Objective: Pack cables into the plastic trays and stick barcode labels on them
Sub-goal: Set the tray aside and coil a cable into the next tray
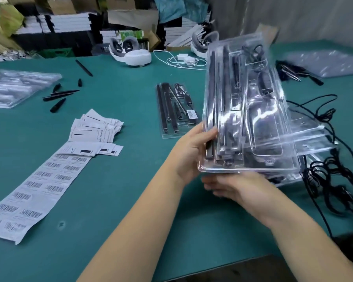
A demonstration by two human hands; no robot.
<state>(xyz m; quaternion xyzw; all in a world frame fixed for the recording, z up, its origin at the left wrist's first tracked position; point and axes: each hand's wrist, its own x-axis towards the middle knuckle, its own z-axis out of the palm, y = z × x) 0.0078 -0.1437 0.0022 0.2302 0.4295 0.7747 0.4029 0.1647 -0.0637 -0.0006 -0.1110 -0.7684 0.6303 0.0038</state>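
Note:
A clear plastic tray (pixel 259 127) holding black bars, a coiled cable and an adapter is lifted off the table and tilted, blurred by motion. My left hand (pixel 194 151) grips its near left edge, thumb on top. Under the tray's near end lies my right hand (pixel 236 188), fingers stretched out flat. A second packed tray (pixel 176 110) with a barcode label lies on the green table (pixel 130 180) just left of it. A long sheet of barcode labels (pixel 31 192) stretches along the left. Loose black cables (pixel 330 180) pile up at the right.
More clear trays are stacked under and behind the lifted one (pixel 314 143), at far left (pixel 12 88) and far right (pixel 330 62). Small paper leaflets (pixel 96 127), black pen-like parts (pixel 59 94), white headsets (pixel 130 51) and a white charger cable (pixel 183 60) lie around.

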